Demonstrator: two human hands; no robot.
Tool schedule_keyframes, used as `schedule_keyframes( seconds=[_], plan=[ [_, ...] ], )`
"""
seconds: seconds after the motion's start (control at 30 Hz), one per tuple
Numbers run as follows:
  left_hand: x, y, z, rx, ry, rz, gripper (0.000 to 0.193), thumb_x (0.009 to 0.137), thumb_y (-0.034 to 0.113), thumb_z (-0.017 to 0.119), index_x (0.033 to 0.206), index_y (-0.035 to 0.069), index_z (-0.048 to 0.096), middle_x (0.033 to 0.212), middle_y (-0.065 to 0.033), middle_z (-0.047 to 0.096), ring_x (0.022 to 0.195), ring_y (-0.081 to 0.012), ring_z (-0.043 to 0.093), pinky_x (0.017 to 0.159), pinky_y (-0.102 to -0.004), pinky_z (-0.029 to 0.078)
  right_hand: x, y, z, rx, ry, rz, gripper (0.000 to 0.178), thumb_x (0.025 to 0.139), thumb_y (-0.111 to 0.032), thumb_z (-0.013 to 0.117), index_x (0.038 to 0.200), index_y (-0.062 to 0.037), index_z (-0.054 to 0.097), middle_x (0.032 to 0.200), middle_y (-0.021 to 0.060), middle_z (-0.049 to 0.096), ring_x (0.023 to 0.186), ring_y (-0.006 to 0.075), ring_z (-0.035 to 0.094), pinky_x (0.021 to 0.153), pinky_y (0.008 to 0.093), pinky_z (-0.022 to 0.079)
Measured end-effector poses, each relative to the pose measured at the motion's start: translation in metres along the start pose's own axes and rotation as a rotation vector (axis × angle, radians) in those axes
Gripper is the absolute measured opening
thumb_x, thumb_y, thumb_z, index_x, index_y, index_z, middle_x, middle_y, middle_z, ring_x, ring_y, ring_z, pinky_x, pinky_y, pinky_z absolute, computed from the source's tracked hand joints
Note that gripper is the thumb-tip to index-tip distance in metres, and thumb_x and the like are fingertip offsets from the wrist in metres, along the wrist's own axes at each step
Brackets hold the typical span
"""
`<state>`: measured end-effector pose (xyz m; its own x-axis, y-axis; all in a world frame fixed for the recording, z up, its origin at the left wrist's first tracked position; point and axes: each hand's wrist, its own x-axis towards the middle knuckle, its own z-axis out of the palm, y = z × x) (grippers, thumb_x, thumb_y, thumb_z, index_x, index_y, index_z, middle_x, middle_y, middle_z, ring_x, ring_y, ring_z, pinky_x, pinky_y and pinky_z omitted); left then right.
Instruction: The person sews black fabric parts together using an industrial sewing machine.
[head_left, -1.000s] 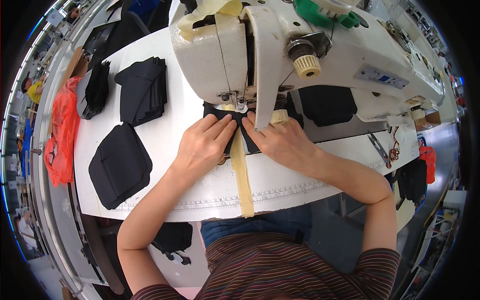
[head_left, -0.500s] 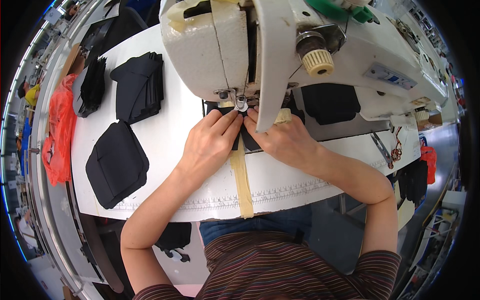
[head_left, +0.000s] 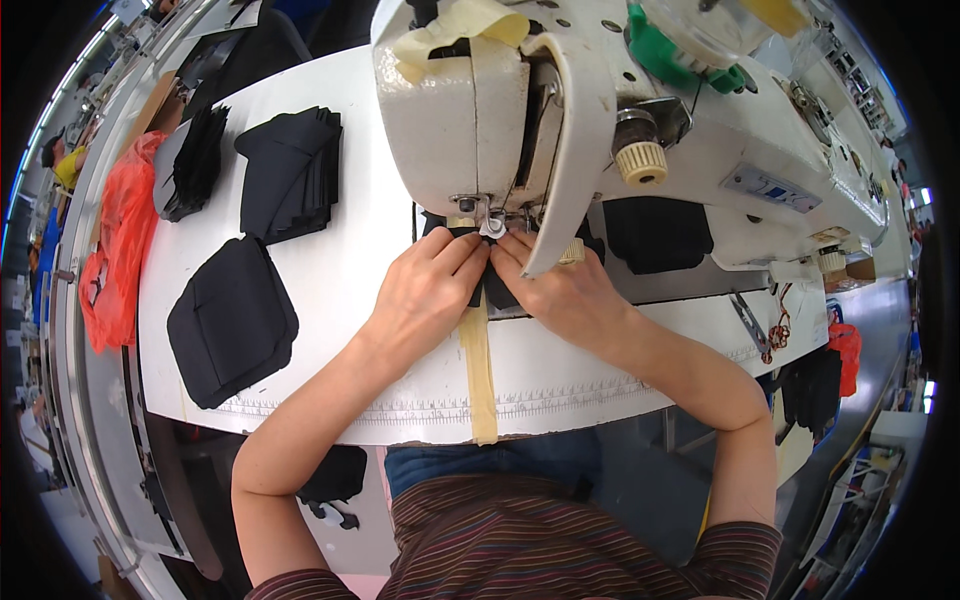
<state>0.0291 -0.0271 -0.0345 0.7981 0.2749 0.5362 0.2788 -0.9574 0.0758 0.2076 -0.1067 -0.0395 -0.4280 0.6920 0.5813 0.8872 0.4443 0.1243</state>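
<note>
At the white sewing machine, a small piece of black fabric lies beneath the presser foot. My left hand grips its left side, fingers bunched right at the foot. From the other side my right hand pinches the same piece, its fingertips close to those of the left. The machine's curved guard partly covers the right fingers. Between the hands the fabric hangs toward me over a strip of yellow tape on the white table.
Stacks of cut black pieces stand at the left: a near stack, a far stack and an edge stack. Another black pile lies under the machine arm. Thread snips rest at the right. A red plastic bag hangs beyond the left edge.
The view has shifted a little, so the machine appears farther right and lower. Both hands keep their hold on the fabric at the presser foot, with no clear movement of the piece.
</note>
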Motion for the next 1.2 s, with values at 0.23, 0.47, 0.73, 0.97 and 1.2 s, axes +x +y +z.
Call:
schedule_keyframes(
  seconds=[0.23, 0.47, 0.73, 0.97, 1.2],
  plan=[
    [-0.0071, 0.0014, 0.003, -0.019, 0.034, -0.005, 0.035, 0.065, 0.0, 0.065, 0.099, -0.007, 0.067, 0.103, -0.0125, 0.066, 0.082, -0.0214, 0.059, 0.071, -0.03, 0.054, -0.0018, -0.0001, -0.0028, 0.01, -0.03, -0.029, 0.025, 0.071, -0.004, 0.065, 0.095, 0.0045, 0.065, 0.085, 0.0127, 0.066, 0.077, 0.0199, 0.064, 0.066, 0.0296, 0.056],
    [-0.0052, 0.0043, 0.0017, 0.005, 0.038, -0.001, 0.037, 0.067, 0.0, 0.064, 0.103, -0.008, 0.066, 0.107, -0.0142, 0.065, 0.083, -0.0213, 0.057, 0.072, -0.0299, 0.054, -0.003, 0.0025, -0.0025, 0.008, -0.016, -0.04, 0.026, 0.07, -0.004, 0.065, 0.095, 0.0041, 0.065, 0.089, 0.0128, 0.066, 0.078, 0.0192, 0.064, 0.066, 0.0292, 0.056],
    [-0.0018, 0.0049, 0.0032, 0.013, 0.014, -0.023, 0.033, 0.067, 0.0, 0.064, 0.099, -0.009, 0.066, 0.101, -0.0138, 0.064, 0.083, -0.0224, 0.058, 0.072, -0.0307, 0.054, -0.002, 0.003, -0.0013, 0.024, -0.013, -0.041, 0.025, 0.071, -0.003, 0.064, 0.094, 0.0042, 0.064, 0.091, 0.0144, 0.066, 0.079, 0.0202, 0.064, 0.065, 0.0297, 0.057],
    [-0.0041, -0.0006, 0.0031, -0.007, 0.0, 0.002, 0.036, 0.064, 0.0, 0.064, 0.099, -0.008, 0.066, 0.101, -0.0132, 0.065, 0.085, -0.0229, 0.06, 0.072, -0.0311, 0.054, -0.0011, 0.0012, -0.001, 0.023, -0.007, -0.028, 0.025, 0.071, -0.003, 0.065, 0.095, 0.0049, 0.064, 0.089, 0.0136, 0.066, 0.079, 0.02, 0.064, 0.064, 0.0293, 0.057],
    [-0.0035, 0.0009, 0.0014, -0.038, -0.005, -0.014, 0.045, 0.056, -0.001, 0.068, 0.1, -0.007, 0.066, 0.102, -0.013, 0.065, 0.086, -0.0245, 0.06, 0.073, -0.0321, 0.055, -0.0028, 0.001, 0.001, 0.018, 0.009, -0.028, 0.026, 0.071, -0.003, 0.065, 0.095, 0.0055, 0.065, 0.082, 0.0103, 0.063, 0.077, 0.019, 0.064, 0.062, 0.0281, 0.057]
  ],
)
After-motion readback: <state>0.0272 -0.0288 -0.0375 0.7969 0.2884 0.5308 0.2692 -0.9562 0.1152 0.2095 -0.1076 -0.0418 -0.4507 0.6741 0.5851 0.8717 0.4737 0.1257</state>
